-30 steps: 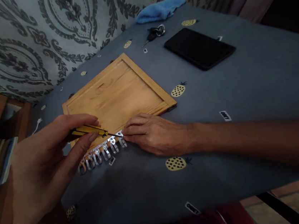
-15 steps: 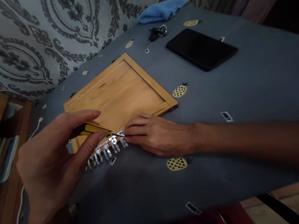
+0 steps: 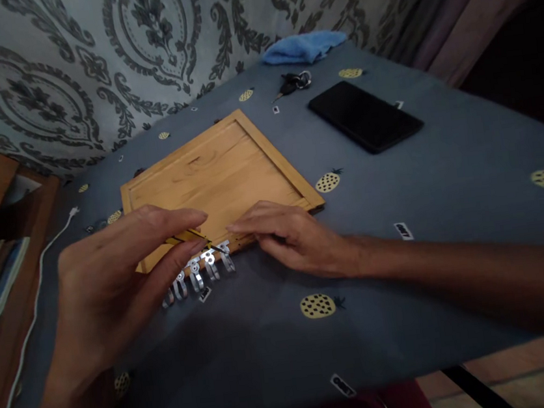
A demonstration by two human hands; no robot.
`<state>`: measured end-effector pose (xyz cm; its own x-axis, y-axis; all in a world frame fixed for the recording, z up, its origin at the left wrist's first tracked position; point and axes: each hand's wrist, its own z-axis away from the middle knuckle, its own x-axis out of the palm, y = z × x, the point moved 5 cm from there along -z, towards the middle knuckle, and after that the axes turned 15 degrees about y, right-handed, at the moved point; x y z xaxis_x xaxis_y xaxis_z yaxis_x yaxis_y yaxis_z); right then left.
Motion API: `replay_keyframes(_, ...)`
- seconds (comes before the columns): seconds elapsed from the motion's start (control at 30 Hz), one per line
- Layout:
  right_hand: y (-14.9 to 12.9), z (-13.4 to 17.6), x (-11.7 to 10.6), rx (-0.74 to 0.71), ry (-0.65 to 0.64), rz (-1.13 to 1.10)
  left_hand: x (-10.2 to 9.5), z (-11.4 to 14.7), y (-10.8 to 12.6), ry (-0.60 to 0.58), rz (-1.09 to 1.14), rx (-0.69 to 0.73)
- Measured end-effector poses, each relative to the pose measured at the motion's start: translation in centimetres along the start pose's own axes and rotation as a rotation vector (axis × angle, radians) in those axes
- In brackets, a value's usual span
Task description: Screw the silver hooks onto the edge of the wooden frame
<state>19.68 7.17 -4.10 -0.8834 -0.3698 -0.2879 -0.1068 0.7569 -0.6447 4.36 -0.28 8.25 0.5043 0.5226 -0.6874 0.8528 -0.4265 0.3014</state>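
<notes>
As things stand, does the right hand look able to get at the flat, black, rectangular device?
Likely yes: only a corner of the framed light-brown wooden board and patterned blue-grey tablecloth lie between the right hand and the uncovered device.

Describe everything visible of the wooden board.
The wooden board is light brown, with visible grain and a raised border around a recessed panel. It lies flat on the patterned tablecloth. Metal hooks line part of its near edge. The right hand appears to touch that edge; the left hand, holding a yellow-handled screwdriver, hides part of its left side.
</notes>
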Motion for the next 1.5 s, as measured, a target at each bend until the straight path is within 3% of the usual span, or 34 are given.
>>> replay_keyframes(0.17, 1.5, 0.1, -0.7, 0.290, 0.156, -0.187, 0.0, 0.1, -0.6, -0.048, -0.039, -0.019)
replay_keyframes(0.33, 2.1, 0.3, -0.6, 0.370, 0.190, -0.239, 0.2, 0.1, -0.9, -0.092, -0.028, 0.004)
replay_keyframes(0.4, 1.8, 0.2, -0.4, 0.331, 0.149, -0.181, 0.2, 0.0, -0.9, -0.089, -0.028, 0.002)
replay_keyframes(0.57, 0.2, 0.0, 0.2, 0.082, 0.005, -0.047, 0.1, 0.2, -1.2, -0.057, -0.027, -0.043)
replay_keyframes(0.77, 0.4, -0.5, -0.6, 0.122, 0.102, -0.081, 0.0, 0.4, -1.5, -0.043, -0.035, -0.047)
replay_keyframes(0.97, -0.3, 0.2, 1.0, -0.095, -0.146, 0.101, 0.5, 0.3, -1.0, -0.040, 0.026, 0.000)
replay_keyframes(1.3, -1.2, 0.5, 2.0, -0.213, -0.282, 0.272, 0.4, 0.1, -1.1, -0.048, 0.040, 0.004)
replay_keyframes(1.5, -1.4, 0.5, 2.2, -0.249, -0.290, 0.292, 0.4, 0.1, -1.8, -0.049, 0.025, -0.032)
